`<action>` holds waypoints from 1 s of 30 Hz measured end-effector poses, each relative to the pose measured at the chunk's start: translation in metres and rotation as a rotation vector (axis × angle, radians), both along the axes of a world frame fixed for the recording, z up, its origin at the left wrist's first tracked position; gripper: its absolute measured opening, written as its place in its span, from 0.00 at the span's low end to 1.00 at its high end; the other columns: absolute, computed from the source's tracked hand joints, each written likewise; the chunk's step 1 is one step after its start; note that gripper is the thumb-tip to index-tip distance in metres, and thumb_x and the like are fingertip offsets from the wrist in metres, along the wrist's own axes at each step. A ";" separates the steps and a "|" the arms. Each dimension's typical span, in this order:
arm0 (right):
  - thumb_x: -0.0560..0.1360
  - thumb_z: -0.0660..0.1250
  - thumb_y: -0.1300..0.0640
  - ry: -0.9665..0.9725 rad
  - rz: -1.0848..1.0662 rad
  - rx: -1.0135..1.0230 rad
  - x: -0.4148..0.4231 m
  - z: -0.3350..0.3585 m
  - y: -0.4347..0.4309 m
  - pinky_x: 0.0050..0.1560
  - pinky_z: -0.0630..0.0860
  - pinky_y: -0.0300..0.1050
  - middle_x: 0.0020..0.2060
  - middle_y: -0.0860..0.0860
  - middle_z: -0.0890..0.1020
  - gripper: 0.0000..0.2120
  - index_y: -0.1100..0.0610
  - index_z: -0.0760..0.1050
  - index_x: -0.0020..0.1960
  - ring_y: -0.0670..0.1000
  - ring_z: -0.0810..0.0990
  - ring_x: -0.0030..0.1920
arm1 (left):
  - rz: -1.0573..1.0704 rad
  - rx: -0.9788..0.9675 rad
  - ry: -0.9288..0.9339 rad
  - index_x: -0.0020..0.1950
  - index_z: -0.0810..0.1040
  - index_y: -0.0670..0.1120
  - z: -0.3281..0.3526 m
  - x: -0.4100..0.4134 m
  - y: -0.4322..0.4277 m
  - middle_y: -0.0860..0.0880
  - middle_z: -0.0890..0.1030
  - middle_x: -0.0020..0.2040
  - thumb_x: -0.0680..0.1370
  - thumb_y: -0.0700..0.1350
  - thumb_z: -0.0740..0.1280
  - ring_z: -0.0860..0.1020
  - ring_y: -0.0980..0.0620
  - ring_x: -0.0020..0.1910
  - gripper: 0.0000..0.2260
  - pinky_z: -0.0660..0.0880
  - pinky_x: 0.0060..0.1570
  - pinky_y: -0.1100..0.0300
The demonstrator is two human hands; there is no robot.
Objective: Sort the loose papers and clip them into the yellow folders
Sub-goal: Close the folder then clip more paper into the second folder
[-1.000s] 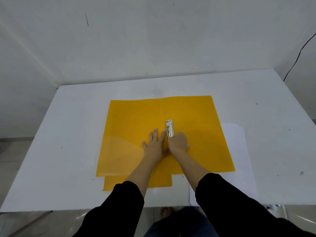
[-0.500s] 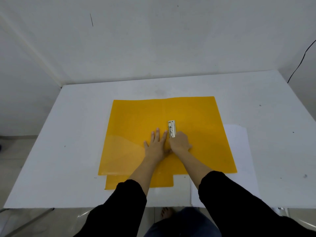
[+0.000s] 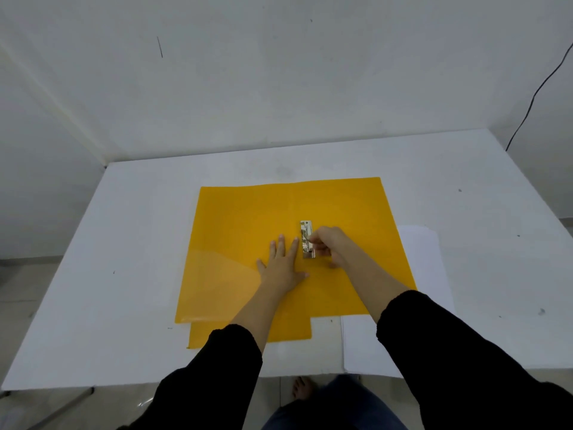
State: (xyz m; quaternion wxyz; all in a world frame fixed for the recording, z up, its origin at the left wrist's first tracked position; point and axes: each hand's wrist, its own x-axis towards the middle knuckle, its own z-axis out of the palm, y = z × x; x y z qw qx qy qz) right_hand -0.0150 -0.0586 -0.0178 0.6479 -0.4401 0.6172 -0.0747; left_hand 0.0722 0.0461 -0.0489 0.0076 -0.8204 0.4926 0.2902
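An open yellow folder [image 3: 242, 231] lies flat in the middle of the white table [image 3: 130, 243]. A metal clip [image 3: 307, 242] sits by its centre fold. My left hand [image 3: 283, 266] presses flat on the folder just left of the clip, fingers straight. My right hand [image 3: 328, 248] is at the clip's right side, its fingers curled and pinching the clip's lever. A second yellow folder [image 3: 248, 335] sticks out from under the near edge. White papers [image 3: 424, 274] lie under the folder's right side and reach the table's near edge.
The table stands in a corner between white walls. A black cable [image 3: 539, 91] hangs down the right wall. The table's near edge is close to my sleeves, and the floor shows below it.
My right hand has shifted to the clip's right side, uncovering its lower end, and now pinches the lever. My left hand stays pressed on the folder.
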 end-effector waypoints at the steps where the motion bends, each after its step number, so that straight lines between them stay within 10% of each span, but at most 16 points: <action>1: 0.75 0.66 0.63 -0.012 0.007 -0.011 -0.003 0.003 -0.003 0.30 0.65 0.38 0.30 0.52 0.73 0.06 0.60 0.73 0.39 0.48 0.69 0.29 | 0.019 -0.008 0.010 0.79 0.42 0.56 0.001 0.000 -0.001 0.49 0.37 0.79 0.76 0.57 0.66 0.38 0.45 0.79 0.41 0.47 0.71 0.31; 7: 0.75 0.64 0.62 0.194 0.112 -0.396 -0.030 -0.015 -0.013 0.42 0.69 0.45 0.47 0.63 0.77 0.08 0.66 0.77 0.50 0.54 0.74 0.46 | 0.136 -0.009 0.054 0.79 0.45 0.54 0.003 -0.014 -0.003 0.49 0.38 0.79 0.76 0.51 0.66 0.38 0.45 0.78 0.39 0.45 0.72 0.32; 14: 0.75 0.62 0.56 0.723 0.412 -0.709 -0.090 -0.036 0.003 0.56 0.68 0.57 0.63 0.53 0.66 0.18 0.47 0.68 0.64 0.58 0.65 0.62 | 0.139 -0.069 -0.137 0.77 0.54 0.46 0.003 -0.044 -0.001 0.43 0.49 0.79 0.78 0.45 0.62 0.46 0.42 0.78 0.30 0.56 0.72 0.39; 24: 0.76 0.61 0.40 0.950 0.093 -0.551 -0.173 -0.043 0.014 0.61 0.68 0.61 0.65 0.56 0.65 0.28 0.55 0.62 0.68 0.59 0.64 0.65 | 0.305 -0.208 -0.315 0.64 0.67 0.44 0.000 -0.117 0.004 0.44 0.71 0.60 0.76 0.41 0.60 0.71 0.45 0.58 0.16 0.68 0.49 0.53; 30: 0.73 0.68 0.53 0.853 -0.076 -0.414 -0.189 -0.034 -0.003 0.55 0.71 0.55 0.61 0.56 0.66 0.24 0.60 0.64 0.63 0.58 0.67 0.61 | 0.077 -0.175 -0.234 0.70 0.63 0.49 -0.006 -0.159 -0.010 0.45 0.64 0.71 0.77 0.52 0.61 0.64 0.44 0.69 0.22 0.69 0.58 0.48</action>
